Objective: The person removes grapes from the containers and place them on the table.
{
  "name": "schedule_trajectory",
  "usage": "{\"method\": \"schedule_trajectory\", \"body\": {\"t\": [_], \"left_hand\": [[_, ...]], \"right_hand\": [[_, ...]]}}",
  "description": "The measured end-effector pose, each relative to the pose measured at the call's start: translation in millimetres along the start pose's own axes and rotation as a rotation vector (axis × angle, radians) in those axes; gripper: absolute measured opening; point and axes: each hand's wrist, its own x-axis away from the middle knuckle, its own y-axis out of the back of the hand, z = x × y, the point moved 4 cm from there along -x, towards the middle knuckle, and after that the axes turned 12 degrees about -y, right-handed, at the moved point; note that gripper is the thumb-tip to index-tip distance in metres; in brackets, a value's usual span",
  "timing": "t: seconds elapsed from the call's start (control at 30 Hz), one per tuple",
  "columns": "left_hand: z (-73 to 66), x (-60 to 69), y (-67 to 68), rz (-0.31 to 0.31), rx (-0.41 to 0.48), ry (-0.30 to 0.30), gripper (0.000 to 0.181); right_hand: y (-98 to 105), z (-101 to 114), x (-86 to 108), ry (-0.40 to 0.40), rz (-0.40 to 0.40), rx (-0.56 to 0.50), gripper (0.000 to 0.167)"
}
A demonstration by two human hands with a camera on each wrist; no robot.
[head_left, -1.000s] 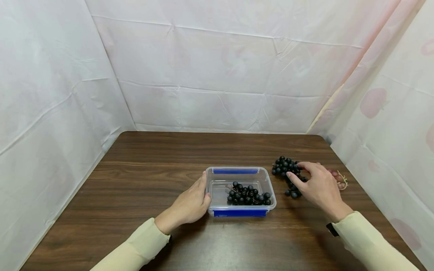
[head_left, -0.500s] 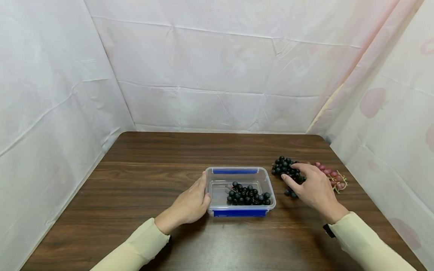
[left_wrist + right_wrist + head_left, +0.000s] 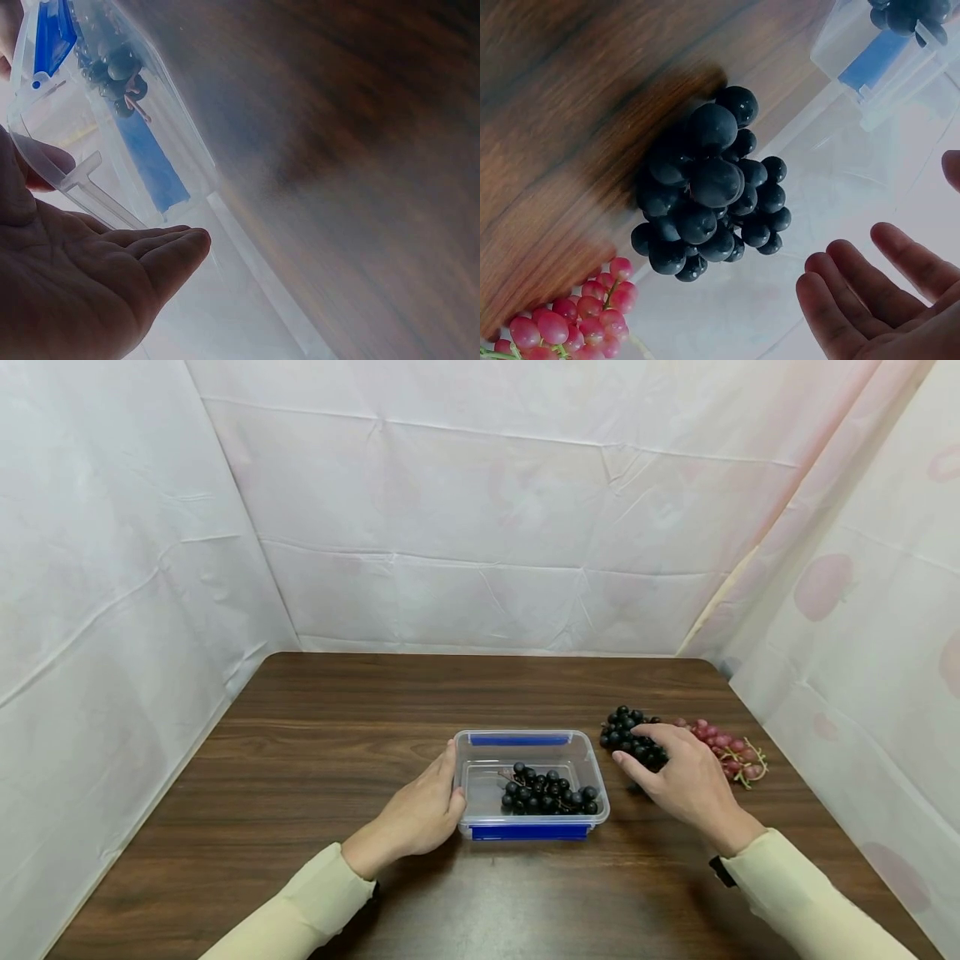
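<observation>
A clear container with blue clips (image 3: 529,832) stands on the table, a bunch of dark grapes (image 3: 542,792) inside it. My left hand (image 3: 422,803) rests against its left side, fingers straight, as the left wrist view also shows with the hand (image 3: 97,277) beside the wall. Right of the container lies another dark bunch (image 3: 624,731). Over that bunch is my right hand (image 3: 693,777), thumb and fingers apart. In the right wrist view, the fingers of my right hand (image 3: 885,300) are spread beside the dark grapes (image 3: 712,184), with a gap between.
A bunch of red grapes (image 3: 723,745) with green stems lies just right of the dark bunch, partly behind my right hand. The brown wooden table (image 3: 360,710) has white cloth (image 3: 480,527) hanging behind it and at both sides.
My right hand has moved a little left across the dark bunch, uncovering more of the red grapes. The left hand and the container have stayed in place.
</observation>
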Motion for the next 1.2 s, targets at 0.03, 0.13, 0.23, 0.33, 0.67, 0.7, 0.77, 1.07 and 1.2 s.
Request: {"method": "schedule_trajectory", "body": {"t": [0.03,0.13,0.23,0.33,0.67,0.7,0.77,1.07,1.2], "left_hand": [[0.1,-0.1,0.0,-0.001,0.0,0.001,0.074],[0.3,0.0,-0.3,0.0,0.002,0.003,0.074],[0.6,-0.3,-0.9,0.004,0.005,0.003,0.073],[1.0,-0.5,-1.4,0.006,0.004,0.002,0.074],[0.9,-0.5,-1.4,-0.002,-0.002,0.0,0.074],[0.9,-0.3,-1.4,-0.002,-0.002,0.001,0.074],[1.1,-0.3,-1.4,-0.003,-0.003,0.002,0.074],[1.3,-0.1,-1.8,-0.004,0.0,0.003,0.074],[1.2,-0.2,-1.7,-0.007,-0.003,-0.002,0.074]], "right_hand": [[0,1,0.2,0.002,0.005,-0.001,0.047],[-1,2,0.4,0.015,0.01,-0.006,0.047],[-2,4,0.5,0.031,0.009,-0.013,0.046],[-2,6,0.4,0.048,0.008,-0.021,0.045],[-5,12,1.0,0.045,0.05,-0.037,0.046],[-5,13,0.7,0.051,0.048,-0.039,0.046],[-6,15,0.1,0.068,0.044,-0.043,0.046],[-12,23,0.0,0.119,0.046,-0.069,0.044],[-14,26,-0.1,0.129,0.068,-0.069,0.045]]}}
